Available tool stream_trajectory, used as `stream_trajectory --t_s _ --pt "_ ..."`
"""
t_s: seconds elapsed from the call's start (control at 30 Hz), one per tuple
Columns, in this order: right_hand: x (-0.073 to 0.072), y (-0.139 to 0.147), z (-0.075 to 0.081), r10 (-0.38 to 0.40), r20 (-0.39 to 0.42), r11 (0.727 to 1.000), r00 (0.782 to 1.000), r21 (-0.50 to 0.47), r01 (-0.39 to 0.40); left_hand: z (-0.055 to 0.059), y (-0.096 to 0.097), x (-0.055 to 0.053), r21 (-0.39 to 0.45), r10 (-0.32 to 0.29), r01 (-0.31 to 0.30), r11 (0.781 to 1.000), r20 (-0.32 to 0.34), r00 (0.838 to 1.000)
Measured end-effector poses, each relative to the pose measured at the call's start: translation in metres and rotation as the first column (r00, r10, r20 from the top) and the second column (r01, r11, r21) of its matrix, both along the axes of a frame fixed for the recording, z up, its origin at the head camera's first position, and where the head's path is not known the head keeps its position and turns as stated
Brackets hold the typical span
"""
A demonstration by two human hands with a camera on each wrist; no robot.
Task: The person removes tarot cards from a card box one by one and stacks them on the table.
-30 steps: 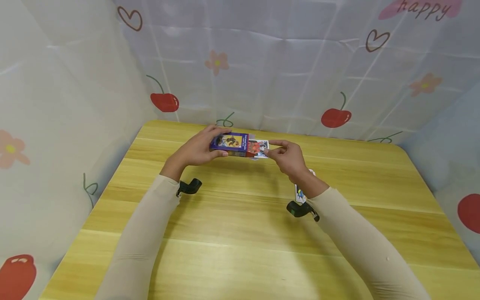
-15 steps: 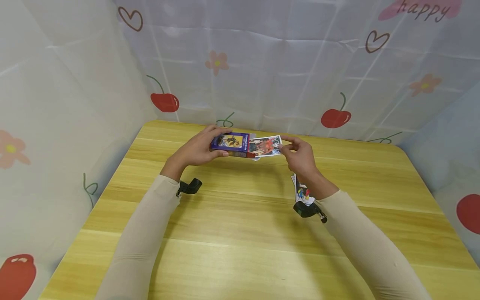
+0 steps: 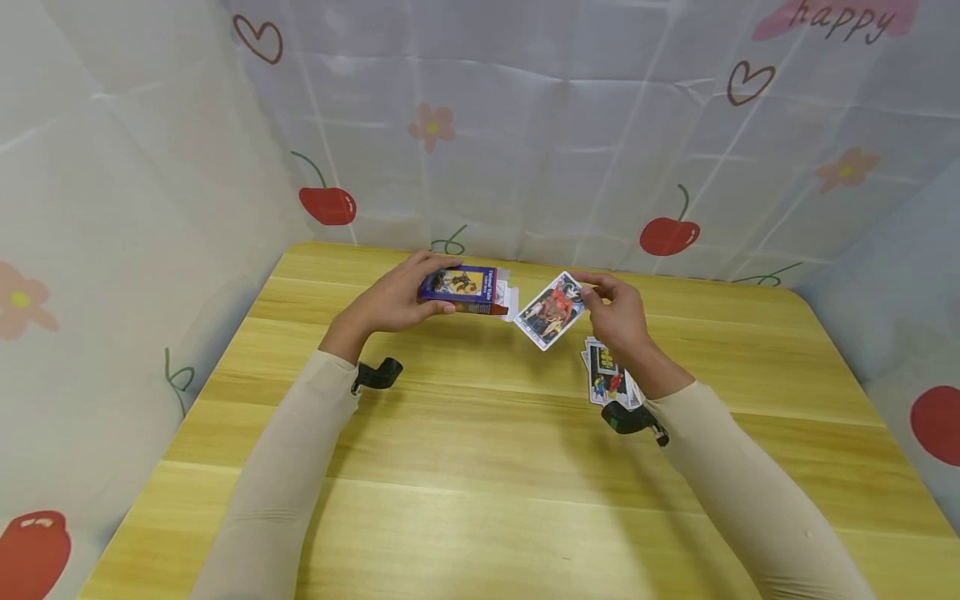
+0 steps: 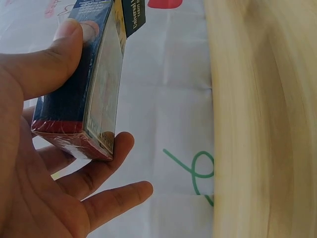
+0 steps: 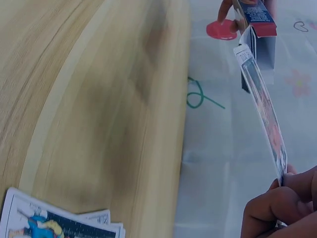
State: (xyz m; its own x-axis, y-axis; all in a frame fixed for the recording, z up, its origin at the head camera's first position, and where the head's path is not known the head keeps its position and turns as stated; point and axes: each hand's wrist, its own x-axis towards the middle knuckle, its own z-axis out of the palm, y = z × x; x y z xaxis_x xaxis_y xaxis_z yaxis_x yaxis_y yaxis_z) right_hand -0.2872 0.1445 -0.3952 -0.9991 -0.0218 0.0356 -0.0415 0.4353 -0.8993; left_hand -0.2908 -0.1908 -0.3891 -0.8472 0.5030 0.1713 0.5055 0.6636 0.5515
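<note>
My left hand (image 3: 401, 292) grips a purple tarot card box (image 3: 463, 285) above the back of the table, thumb on one side and fingers on the other. The box's open end points right, its flaps spread, with the edge of a card showing inside. Between thumb and fingers my right hand (image 3: 617, 312) pinches one tarot card (image 3: 552, 311) with a red figure on it, clear of the box and tilted. In the right wrist view that card (image 5: 265, 111) appears nearly edge-on. Below the right hand, a loose pile of tarot cards (image 3: 606, 375) lies face up on the table, partly covered by the wrist.
The wooden table (image 3: 480, 500) reaches back to a white curtain (image 3: 510, 167) printed with cherries, flowers and hearts. Black wrist mounts (image 3: 378, 373) hang under both sleeves, the right mount (image 3: 630, 418) overlapping the card pile in the head view.
The right hand has drawn the card out of the box to the right and turned it, its far end now lower. More of the card pile shows. The left hand and box stay put.
</note>
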Motion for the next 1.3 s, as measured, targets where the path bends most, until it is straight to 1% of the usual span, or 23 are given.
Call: stream_trajectory --t_s 0.13,0.23,0.33,0.43,0.6,0.67,0.87,0.93,1.0,1.3 --pt "0.001 0.009 -0.001 0.010 -0.014 0.999 1.000 0.038 -0.010 -0.001 0.000 -0.001 0.000 0.004 -0.004 1.000 0.003 1.000" --pt "0.001 0.018 -0.002 0.021 0.010 0.997 1.000 0.069 -0.022 0.000 0.000 0.000 -0.001 0.007 -0.007 1.000 0.008 1.000" --pt "0.000 0.027 -0.004 0.037 0.051 0.994 0.998 0.105 -0.043 0.001 0.000 0.000 -0.001 0.008 -0.008 1.000 0.011 1.000" --pt "-0.001 0.036 -0.006 0.048 0.111 0.989 0.993 0.131 -0.063 0.001 0.000 -0.001 0.001 0.006 -0.006 1.000 0.009 1.000" --pt "-0.004 0.051 -0.011 0.061 0.213 0.978 0.975 0.185 -0.102 0.000 -0.001 -0.001 -0.001 0.008 -0.008 1.000 0.007 1.000" --pt "-0.005 0.057 -0.014 0.070 0.236 0.970 0.969 0.211 -0.122 0.000 -0.001 -0.001 -0.002 0.010 -0.010 1.000 0.009 1.000" --pt "-0.007 0.070 -0.029 0.103 0.294 0.951 0.950 0.250 -0.181 -0.002 -0.002 0.000 -0.002 0.014 -0.014 1.000 0.009 1.000" --pt "-0.008 0.071 -0.034 0.107 0.299 0.945 0.948 0.268 -0.190 -0.002 -0.002 0.000 0.000 0.015 -0.015 1.000 0.009 1.000" --pt "-0.007 0.072 -0.039 0.100 0.288 0.938 0.952 0.293 -0.187 -0.002 -0.002 0.000 0.000 0.016 -0.016 1.000 0.009 1.000" --pt "-0.006 0.071 -0.052 0.047 0.239 0.915 0.970 0.380 -0.138 -0.001 -0.001 0.000 0.007 0.016 -0.016 1.000 0.009 1.000"
